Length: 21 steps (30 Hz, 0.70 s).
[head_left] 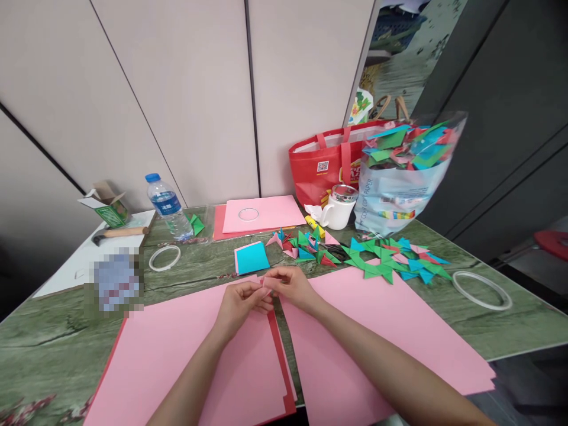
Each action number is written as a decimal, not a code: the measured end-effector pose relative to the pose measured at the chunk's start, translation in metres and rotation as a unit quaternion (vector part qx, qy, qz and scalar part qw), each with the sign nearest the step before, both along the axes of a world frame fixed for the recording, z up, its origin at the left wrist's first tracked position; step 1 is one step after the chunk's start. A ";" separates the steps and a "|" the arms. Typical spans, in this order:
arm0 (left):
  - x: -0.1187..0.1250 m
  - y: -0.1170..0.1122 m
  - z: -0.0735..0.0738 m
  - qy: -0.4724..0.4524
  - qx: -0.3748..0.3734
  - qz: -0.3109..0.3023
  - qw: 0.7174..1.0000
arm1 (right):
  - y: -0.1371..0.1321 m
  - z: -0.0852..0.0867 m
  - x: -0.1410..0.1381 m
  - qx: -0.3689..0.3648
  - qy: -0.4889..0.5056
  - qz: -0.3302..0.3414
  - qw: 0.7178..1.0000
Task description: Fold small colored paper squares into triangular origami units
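My left hand (244, 300) and my right hand (288, 285) meet over the inner edges of two pink paper stacks. Between their fingertips is a small piece of pink paper (261, 280), mostly hidden by the fingers, so its folded shape is unclear. Both hands are closed in a pinch on it. Beneath my left arm lies the left stack of pink sheets (177, 337), with red paper showing at its edge. The right pink stack (377, 325) is under my right forearm. Just beyond my hands sits a small pile of blue and pink paper squares (252, 258).
Folded paper pieces (306, 245) and star-shaped paper rings (373, 260) lie beyond the right stack. Behind them stand a white mug (339, 210), a red bag (310, 171) and a plastic bag of folded paper (394, 189). A water bottle (168, 207) stands back left; a white hoop (481, 291) lies right.
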<state>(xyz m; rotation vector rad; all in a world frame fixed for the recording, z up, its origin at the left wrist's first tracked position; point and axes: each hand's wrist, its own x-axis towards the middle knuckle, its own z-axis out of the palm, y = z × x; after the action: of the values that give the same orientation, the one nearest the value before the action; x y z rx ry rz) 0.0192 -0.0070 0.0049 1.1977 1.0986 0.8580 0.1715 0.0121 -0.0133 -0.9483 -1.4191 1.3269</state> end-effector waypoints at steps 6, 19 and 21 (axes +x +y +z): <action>0.000 -0.001 -0.003 -0.052 -0.053 -0.012 0.997 | 0.002 0.002 0.002 -0.075 0.055 -0.011 0.996; 0.000 -0.003 -0.003 -0.037 -0.097 -0.063 0.993 | 0.001 -0.001 0.000 -0.148 0.079 0.016 0.986; 0.000 -0.003 -0.003 -0.022 -0.094 -0.068 0.993 | 0.002 0.000 0.001 -0.144 0.075 0.021 0.987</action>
<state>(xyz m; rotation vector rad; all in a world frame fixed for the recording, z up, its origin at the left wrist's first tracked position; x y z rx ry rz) 0.0196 -0.0103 0.0018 1.0774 1.0248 0.6576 0.1721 0.0137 -0.0138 -0.9860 -1.1587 1.6290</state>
